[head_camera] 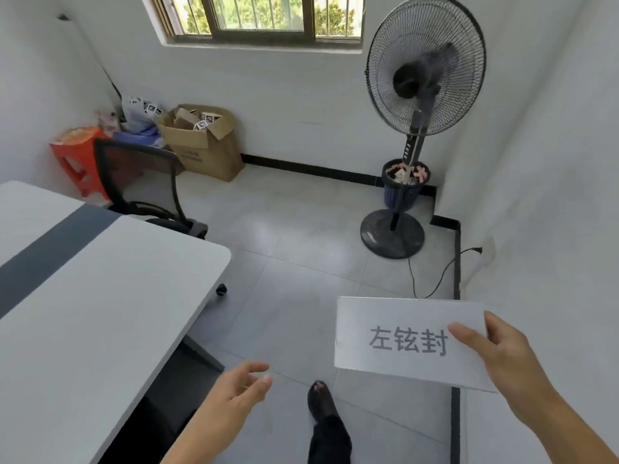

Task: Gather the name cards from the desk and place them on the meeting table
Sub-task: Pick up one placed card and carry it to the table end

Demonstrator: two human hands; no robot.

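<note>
Right hand [502, 356] is pinching a name card [402, 339] by its right edge, thumb across the front and the other fingers tucked behind it. The card is white with 3 dark printed characters, held up in the air over the floor, face toward the camera, tilted a little. Left hand [234, 386] is holding nothing, fingers loosely curled and spread, palm kind of facing right, hanging just off the near corner of the table [100, 313]. The 2 hands are well apart, with a dark shoe [323, 400] and trouser leg showing on the grey tiles [284, 296] between them.

The table takes up the left side, white top with a dark grey stripe running across it, nothing sitting on the part I can see. 1 small black caster [221, 289] pokes out under its far edge.

Further back, a black mesh chair [140, 182] is pushed in behind the table, and there's a red plastic stool [78, 155] beyond that against the wall. Next to it is an open cardboard box [204, 142] with paper scraps inside, plus some bags [140, 115] in the corner. Over on the right stands a black pedestal fan [425, 68], with a full dark bin [405, 185] right behind its pole, and its cord [435, 283] trails over the floor. A barred window [261, 18] is at the top of the far wall
</note>
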